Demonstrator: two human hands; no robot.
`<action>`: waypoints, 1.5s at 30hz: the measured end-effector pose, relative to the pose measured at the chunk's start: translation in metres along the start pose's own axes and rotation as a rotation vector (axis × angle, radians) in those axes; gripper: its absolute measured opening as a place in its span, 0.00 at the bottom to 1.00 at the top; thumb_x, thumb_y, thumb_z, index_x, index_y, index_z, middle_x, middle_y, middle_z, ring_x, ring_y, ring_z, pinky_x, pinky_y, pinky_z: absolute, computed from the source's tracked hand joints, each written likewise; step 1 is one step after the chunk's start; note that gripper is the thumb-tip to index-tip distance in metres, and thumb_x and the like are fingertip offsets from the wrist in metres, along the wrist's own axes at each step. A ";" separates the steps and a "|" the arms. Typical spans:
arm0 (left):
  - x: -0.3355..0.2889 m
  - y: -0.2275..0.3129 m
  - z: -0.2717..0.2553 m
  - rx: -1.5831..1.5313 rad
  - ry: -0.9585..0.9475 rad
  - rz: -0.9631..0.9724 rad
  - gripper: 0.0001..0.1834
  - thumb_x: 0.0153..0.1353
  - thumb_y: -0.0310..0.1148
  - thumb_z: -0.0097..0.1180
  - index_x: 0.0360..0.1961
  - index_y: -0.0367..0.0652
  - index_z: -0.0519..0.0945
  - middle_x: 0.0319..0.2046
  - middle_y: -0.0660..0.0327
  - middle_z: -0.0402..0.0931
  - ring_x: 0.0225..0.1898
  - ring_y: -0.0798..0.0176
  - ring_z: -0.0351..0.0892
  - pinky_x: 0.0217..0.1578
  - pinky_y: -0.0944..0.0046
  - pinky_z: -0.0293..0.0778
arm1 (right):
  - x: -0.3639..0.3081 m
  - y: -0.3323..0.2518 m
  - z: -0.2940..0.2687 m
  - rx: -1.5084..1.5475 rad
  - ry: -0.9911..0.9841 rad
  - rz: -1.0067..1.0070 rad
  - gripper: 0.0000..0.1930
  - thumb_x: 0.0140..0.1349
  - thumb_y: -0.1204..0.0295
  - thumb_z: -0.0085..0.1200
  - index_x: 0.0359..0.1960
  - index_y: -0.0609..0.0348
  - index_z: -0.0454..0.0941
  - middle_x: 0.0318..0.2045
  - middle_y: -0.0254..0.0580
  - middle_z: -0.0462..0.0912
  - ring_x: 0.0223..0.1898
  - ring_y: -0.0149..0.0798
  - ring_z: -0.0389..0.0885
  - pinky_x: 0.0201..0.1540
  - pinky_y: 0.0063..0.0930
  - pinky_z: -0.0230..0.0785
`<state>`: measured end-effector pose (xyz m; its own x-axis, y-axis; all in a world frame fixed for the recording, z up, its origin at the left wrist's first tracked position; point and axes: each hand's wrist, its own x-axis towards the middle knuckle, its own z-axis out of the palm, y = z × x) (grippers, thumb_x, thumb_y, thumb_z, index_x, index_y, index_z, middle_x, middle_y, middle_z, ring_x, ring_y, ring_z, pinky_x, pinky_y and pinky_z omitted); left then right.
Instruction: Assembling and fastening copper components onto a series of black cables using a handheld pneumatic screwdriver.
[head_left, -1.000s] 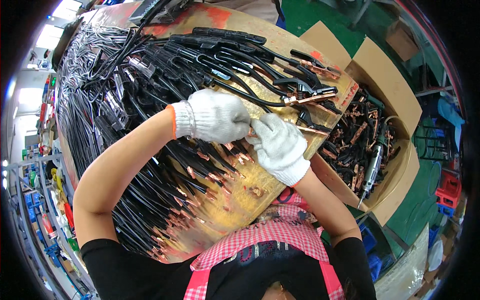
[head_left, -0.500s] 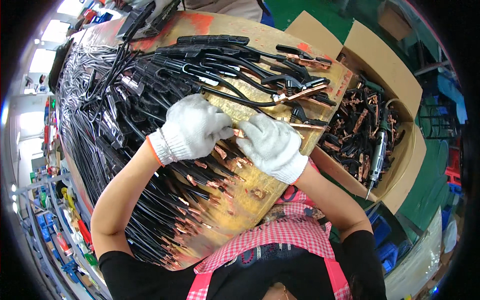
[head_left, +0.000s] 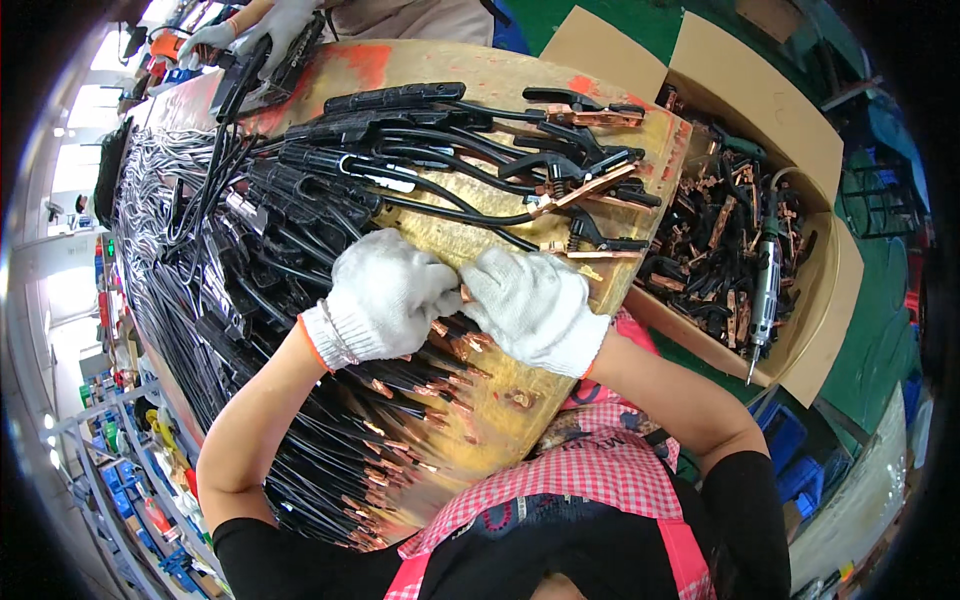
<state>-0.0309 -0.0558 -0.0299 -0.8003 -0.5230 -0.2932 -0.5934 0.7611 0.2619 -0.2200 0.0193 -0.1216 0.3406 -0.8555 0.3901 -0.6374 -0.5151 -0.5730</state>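
Observation:
My left hand (head_left: 388, 298), in a white knitted glove, is closed with its fingertips pinched. Close beside it, my gloved right hand (head_left: 532, 308) is closed too. A small copper cable end (head_left: 466, 293) shows between the fingertips of both hands; the rest of it is hidden by the gloves. Below them, many black cables (head_left: 330, 450) with bare copper ends lie side by side on the worn yellow table (head_left: 520, 398). Beyond my hands are black cables joined to copper-jawed clamps (head_left: 585, 190), with black handle sleeves (head_left: 350, 125) on the cables.
On the right stands an open cardboard box (head_left: 820, 300) full of copper and black clamp parts, with a power screwdriver (head_left: 767, 285) lying on top. Another person's gloved hands (head_left: 270, 32) work at the far left table end. A rack of coloured bins (head_left: 130, 490) is at left.
Both my hands stay pinched together and have shifted slightly; the view has moved a little. At the far end, more of the other person's gloved hands has come into view.

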 end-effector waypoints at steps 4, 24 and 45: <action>0.003 -0.002 0.004 -0.043 0.046 -0.024 0.03 0.48 0.35 0.64 0.24 0.50 0.83 0.20 0.55 0.79 0.29 0.45 0.81 0.33 0.46 0.74 | -0.003 0.003 0.002 -0.008 0.037 -0.040 0.08 0.61 0.61 0.58 0.37 0.48 0.77 0.34 0.37 0.76 0.35 0.43 0.81 0.33 0.41 0.75; 0.009 0.005 0.019 0.029 0.255 -0.036 0.14 0.54 0.44 0.68 0.41 0.55 0.88 0.26 0.61 0.82 0.27 0.51 0.83 0.29 0.52 0.75 | -0.201 0.149 -0.134 -0.508 0.136 1.388 0.42 0.56 0.55 0.64 0.72 0.50 0.61 0.57 0.65 0.78 0.58 0.61 0.78 0.59 0.50 0.70; 0.014 0.010 0.023 0.098 0.239 -0.153 0.14 0.57 0.50 0.65 0.33 0.52 0.87 0.22 0.57 0.81 0.26 0.48 0.82 0.27 0.49 0.75 | 0.043 -0.010 -0.101 1.638 0.758 0.103 0.18 0.71 0.59 0.51 0.37 0.66 0.77 0.28 0.51 0.83 0.24 0.47 0.83 0.27 0.42 0.80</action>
<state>-0.0462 -0.0462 -0.0525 -0.7068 -0.7010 -0.0950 -0.7067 0.6939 0.1379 -0.2684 -0.0071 -0.0264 -0.3069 -0.9181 0.2508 0.7811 -0.3936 -0.4848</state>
